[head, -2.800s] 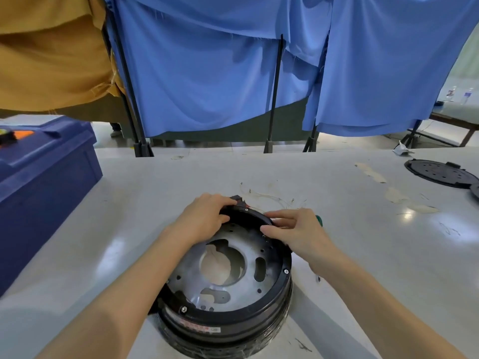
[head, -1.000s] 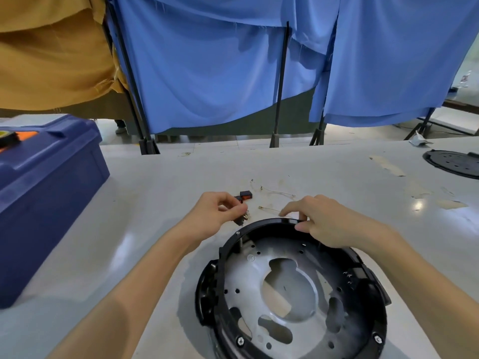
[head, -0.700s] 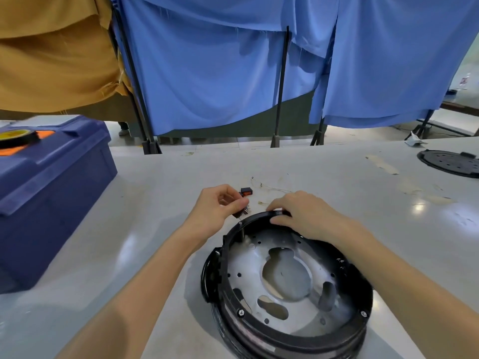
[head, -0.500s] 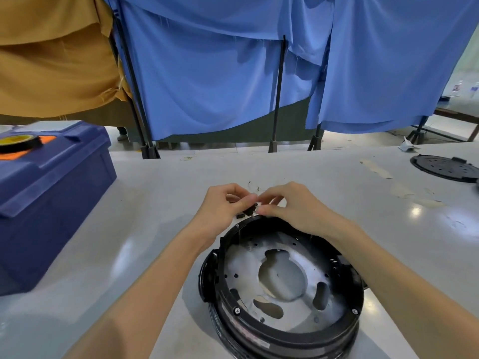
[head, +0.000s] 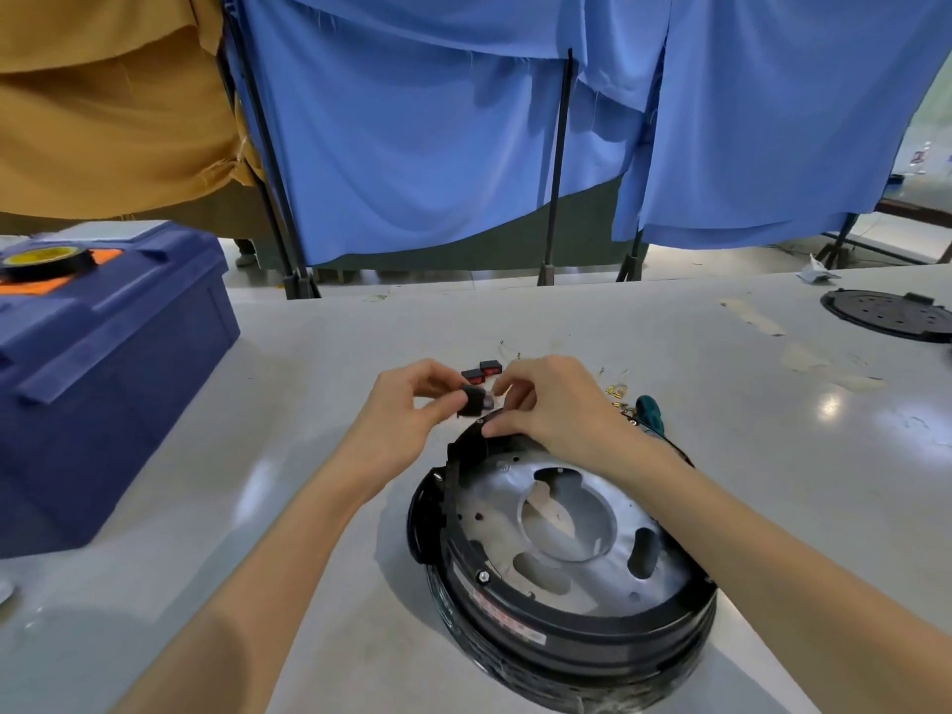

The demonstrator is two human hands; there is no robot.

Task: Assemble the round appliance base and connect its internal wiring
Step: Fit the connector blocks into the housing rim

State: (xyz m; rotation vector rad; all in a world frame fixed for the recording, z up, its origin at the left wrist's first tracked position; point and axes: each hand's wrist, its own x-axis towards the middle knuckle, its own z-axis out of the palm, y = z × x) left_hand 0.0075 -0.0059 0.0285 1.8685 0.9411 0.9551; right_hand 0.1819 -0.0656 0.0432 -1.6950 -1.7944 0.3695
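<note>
The step in hand is fitting a small black switch (head: 471,400) into the far rim of the round base (head: 566,626). The left hand (head: 407,409) pinches it just above that rim. The right hand (head: 559,404) curls in beside it, thumb on the rim; whether it also grips the switch I cannot tell. Next the switch needs lining up and pressing home. A second ago the hands were apart.

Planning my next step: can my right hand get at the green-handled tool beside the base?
Probably yes: the green-handled tool lies uncovered on the table just right of the right hand, which need only leave the base.
</note>
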